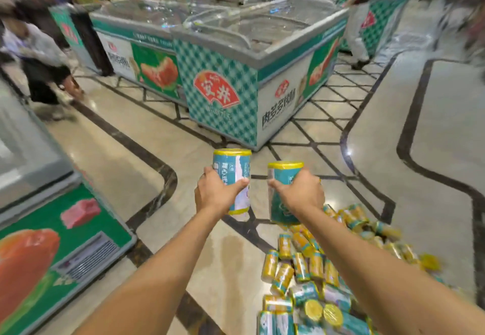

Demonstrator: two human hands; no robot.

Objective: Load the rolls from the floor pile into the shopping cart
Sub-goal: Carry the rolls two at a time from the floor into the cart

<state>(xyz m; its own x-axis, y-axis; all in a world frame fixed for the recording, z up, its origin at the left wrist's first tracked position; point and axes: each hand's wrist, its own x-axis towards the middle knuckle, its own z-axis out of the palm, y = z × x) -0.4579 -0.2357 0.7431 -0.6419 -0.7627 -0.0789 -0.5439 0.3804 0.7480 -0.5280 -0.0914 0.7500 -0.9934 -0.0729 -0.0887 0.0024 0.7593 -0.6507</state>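
Observation:
My left hand point(216, 194) grips a teal and yellow roll point(234, 166), held upright in front of me. My right hand point(301, 192) grips a second roll of the same kind point(282, 208), also upright, a short gap to the right of the first. Both arms reach forward at about chest height above the floor. A pile of several more teal and yellow rolls point(315, 269) lies on the floor below and to the right of my right arm. No shopping cart is in view.
A chest freezer point(223, 93) with a green check pattern stands straight ahead. Another freezer point(52, 229) sits at the near left. People walk at the far left point(44, 58) and far right point(359, 19). Tiled floor point(433, 124) opens to the right.

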